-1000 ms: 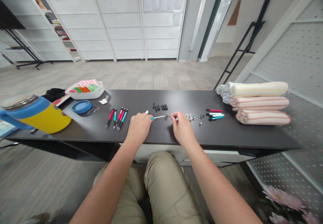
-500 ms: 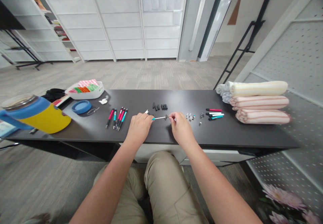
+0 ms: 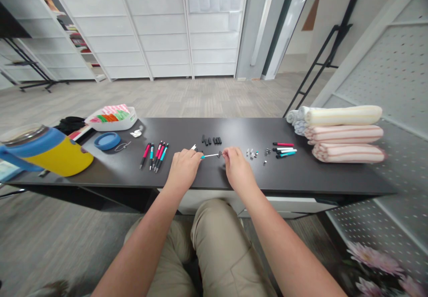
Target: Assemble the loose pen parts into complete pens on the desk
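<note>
My left hand [image 3: 183,168] and my right hand [image 3: 236,165] are close together over the dark tabletop [image 3: 294,176]. Between them runs a thin white pen refill [image 3: 211,155] with a teal end at my left fingertips. My right fingers pinch a small metal part [image 3: 220,154] at its far end. Left of my hands lies a group of several disassembled pens [image 3: 154,156]. Small black barrel pieces [image 3: 210,140] sit beyond my hands, and tiny pen parts [image 3: 251,154] lie to the right.
Several pens [image 3: 284,150] lie near folded striped towels [image 3: 344,132] at the right. At the left stand a blue-and-yellow tumbler [image 3: 50,150], a white tray [image 3: 110,121] of colored items and a blue ring [image 3: 107,141]. My knees are below the table edge.
My right hand has moved slightly left, closing on the refill's far end. The refill stays level between my hands, and the view has shifted slightly.
</note>
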`<act>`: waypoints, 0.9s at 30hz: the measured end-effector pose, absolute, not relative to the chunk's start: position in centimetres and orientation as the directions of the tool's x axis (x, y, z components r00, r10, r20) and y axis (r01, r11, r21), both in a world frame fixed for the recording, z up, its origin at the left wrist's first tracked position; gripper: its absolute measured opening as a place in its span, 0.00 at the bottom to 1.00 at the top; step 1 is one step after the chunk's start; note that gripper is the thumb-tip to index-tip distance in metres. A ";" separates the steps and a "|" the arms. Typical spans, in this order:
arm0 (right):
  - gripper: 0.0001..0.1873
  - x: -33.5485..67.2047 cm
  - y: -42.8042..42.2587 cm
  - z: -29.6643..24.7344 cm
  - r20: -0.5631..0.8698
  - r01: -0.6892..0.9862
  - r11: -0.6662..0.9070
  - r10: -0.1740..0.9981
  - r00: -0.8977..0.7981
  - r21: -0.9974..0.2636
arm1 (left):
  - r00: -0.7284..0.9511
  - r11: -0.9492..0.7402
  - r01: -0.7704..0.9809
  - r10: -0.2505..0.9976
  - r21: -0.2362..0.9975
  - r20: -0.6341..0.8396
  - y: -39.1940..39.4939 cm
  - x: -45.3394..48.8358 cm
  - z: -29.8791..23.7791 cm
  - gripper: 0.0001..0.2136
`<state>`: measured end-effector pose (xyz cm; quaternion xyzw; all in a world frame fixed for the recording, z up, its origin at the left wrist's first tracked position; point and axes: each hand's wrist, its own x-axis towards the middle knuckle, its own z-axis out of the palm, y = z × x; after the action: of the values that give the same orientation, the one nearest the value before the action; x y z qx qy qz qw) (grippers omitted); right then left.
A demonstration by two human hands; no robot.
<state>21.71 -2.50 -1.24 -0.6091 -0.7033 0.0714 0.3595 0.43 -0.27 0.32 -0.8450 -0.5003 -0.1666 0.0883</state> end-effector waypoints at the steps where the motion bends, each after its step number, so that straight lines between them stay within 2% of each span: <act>1: 0.12 21.6 -2.6 -1.2 0.409 0.819 0.233 0.912 0.003 -0.525 | 0.443 -0.480 0.877 0.817 0.010 0.369 -0.3 0.4 0.3 0.10; 5: 0.12 21.4 -2.8 -1.1 0.392 0.842 0.211 0.920 0.001 -0.496 | 0.454 -0.485 0.875 0.815 -0.004 0.360 -0.2 0.4 0.3 0.10; 12: 0.09 21.6 -2.6 -1.2 0.387 0.812 0.256 0.921 -0.040 -0.524 | 0.459 -0.495 0.869 0.819 0.018 0.343 -0.3 0.3 0.6 0.10; 21: 0.08 21.8 -2.4 -1.4 0.426 0.741 0.358 0.898 -0.107 -0.568 | 0.514 -0.572 0.812 0.793 0.111 0.328 0.2 0.1 0.4 0.11; 24: 0.11 22.0 -2.2 -1.6 0.443 0.702 0.353 0.895 -0.059 -0.619 | 0.482 -0.574 0.782 0.804 0.242 0.349 0.6 -0.4 0.1 0.12; 27: 0.13 22.1 -2.1 -1.6 0.440 0.692 0.335 0.897 -0.027 -0.640 | 0.356 -0.521 0.677 0.850 0.520 0.389 1.1 -1.4 -0.3 0.15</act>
<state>22.12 -2.13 -1.60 -0.5632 -0.7056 0.1247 0.4116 -1.36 1.08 -0.33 -0.8120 -0.4701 -0.3180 -0.1359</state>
